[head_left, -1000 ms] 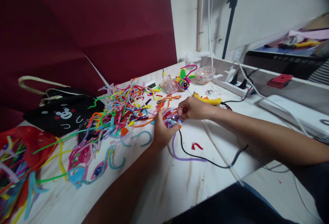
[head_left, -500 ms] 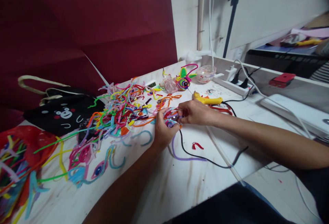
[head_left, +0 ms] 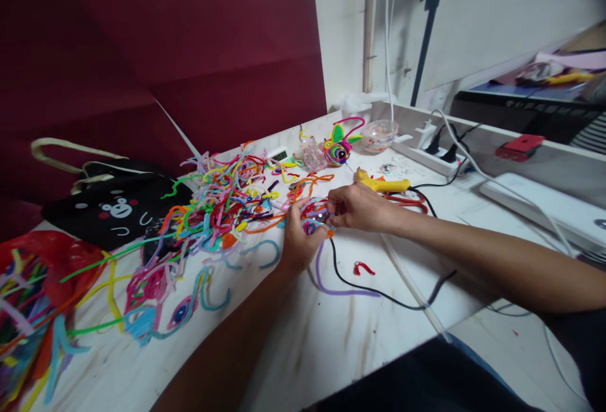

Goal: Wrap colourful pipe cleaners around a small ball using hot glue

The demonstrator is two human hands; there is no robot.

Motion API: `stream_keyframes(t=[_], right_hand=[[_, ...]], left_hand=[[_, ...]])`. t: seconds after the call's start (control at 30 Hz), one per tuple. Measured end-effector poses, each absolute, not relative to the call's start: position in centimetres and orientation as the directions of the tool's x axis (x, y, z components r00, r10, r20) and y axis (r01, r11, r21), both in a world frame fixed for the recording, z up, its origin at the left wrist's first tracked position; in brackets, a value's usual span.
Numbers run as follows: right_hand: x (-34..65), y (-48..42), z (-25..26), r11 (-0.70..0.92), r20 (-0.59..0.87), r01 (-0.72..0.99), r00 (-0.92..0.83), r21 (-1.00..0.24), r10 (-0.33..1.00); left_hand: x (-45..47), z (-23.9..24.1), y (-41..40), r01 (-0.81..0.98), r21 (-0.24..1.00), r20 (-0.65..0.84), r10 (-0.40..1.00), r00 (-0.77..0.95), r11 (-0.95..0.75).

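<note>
The craft piece (head_left: 316, 217) sits between both hands near the middle of the counter (head_left: 303, 349); the left hand (head_left: 300, 241) grips its near side, and the fingers of the right hand (head_left: 351, 207) are pinched at its edge. The work looks partway along: some coloured parts appear to be on the piece, but the hands hide much of it, so I cannot tell how much is left. A bright eyed figure (head_left: 338, 152), seemingly complete, rests at the back beside a clear bowl (head_left: 377, 137). A heap of fuzzy stems (head_left: 222, 204) spreads to the left, and a yellow glue gun (head_left: 384, 184) lies just beyond the right hand. Around the counter are a black bag (head_left: 113, 210), a power strip (head_left: 430, 163), a dark red backdrop (head_left: 227, 52) and a pale wall (head_left: 343, 40)
</note>
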State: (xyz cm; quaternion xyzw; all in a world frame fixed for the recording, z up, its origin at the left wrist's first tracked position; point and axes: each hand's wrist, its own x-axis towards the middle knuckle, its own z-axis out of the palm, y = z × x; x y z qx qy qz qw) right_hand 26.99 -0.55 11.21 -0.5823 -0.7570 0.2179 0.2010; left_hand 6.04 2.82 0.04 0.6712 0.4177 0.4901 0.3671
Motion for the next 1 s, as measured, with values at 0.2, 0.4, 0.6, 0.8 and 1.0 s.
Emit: stream_keyframes(t=[0.2,0.4,0.6,0.8,1.0], right_hand=[[27.3,-0.4,10.7,0.267,0.091,0.780,-0.262,-0.567,0.961],[27.2,-0.3,10.8,0.248,0.068,0.801,-0.253,-0.545,0.965],[27.5,-0.2,10.4,0.296,0.112,0.790,-0.281,-0.537,0.953],[27.5,-0.2,10.3,0.307,0.113,0.801,-0.292,-0.513,0.950],[27.6,-0.1,9.9,0.335,0.140,0.797,-0.307,-0.503,0.941]], left_hand=[[5.1,-1.1,3.7,0.171,0.888,0.393,0.898,0.196,-0.426],[4.9,-1.2,3.7,0.154,0.837,0.493,0.846,0.203,-0.525],[4.9,-1.3,3.8,0.157,0.844,0.478,0.852,0.213,-0.513],[4.7,-0.9,3.7,0.157,0.856,0.453,0.861,0.232,-0.492],[4.9,-0.6,3.7,0.128,0.880,0.426,0.880,0.212,-0.457]])
